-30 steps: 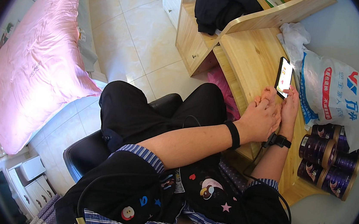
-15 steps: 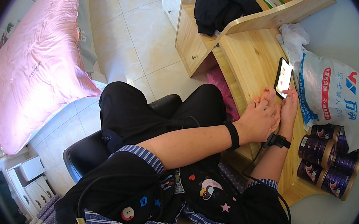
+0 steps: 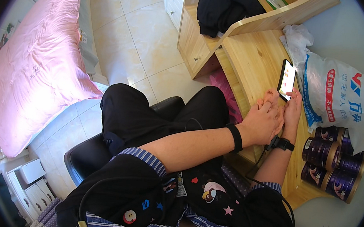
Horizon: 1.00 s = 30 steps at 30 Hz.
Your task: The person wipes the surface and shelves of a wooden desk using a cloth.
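A black-edged smartphone [image 3: 287, 79] with a lit screen is at the right side of the desk, tilted away from me. My right hand [image 3: 293, 113] is at its near end, fingers bent over the lower right corner and gripping it. Close against that hand is my left hand [image 3: 263, 121], its fingers curled together just below the phone's lower left corner. What lies inside the left fingers is hidden. Each wrist wears a black band, and a cable runs from the right one.
A wooden desk [image 3: 253, 54] with a raised curved edge carries the phone. Beyond it are a white printed plastic bag [image 3: 342, 89] and several stacked purple tins [image 3: 320, 153]. Black cloth [image 3: 227, 10] lies on the shelf. A pink quilt [image 3: 42, 60] covers the bed at left.
The picture on the phone screen differs slightly. Both hands and the phone stay in place.
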{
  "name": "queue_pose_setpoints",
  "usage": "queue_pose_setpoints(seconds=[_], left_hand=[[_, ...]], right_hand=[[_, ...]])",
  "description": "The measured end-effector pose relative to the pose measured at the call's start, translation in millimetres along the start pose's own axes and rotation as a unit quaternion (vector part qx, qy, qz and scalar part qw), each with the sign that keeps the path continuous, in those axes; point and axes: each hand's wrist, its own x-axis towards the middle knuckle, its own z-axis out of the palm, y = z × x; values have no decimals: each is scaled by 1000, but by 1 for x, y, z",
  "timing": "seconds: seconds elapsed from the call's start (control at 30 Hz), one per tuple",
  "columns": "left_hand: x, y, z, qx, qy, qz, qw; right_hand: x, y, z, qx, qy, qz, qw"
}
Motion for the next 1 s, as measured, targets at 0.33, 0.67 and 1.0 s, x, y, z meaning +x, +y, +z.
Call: queue_pose_setpoints(seconds=[0.33,0.67,1.0], left_hand=[[0,-1,-2,-6,2,7,1000],[-1,-1,0,-1,-3,6,1000],[0,-1,-6,3,-31,10,999]], right_hand=[[24,12,-8,-23,43,-29,998],[27,14,-5,-63,39,-17,997],[18,4,-2,-66,40,-32,996]])
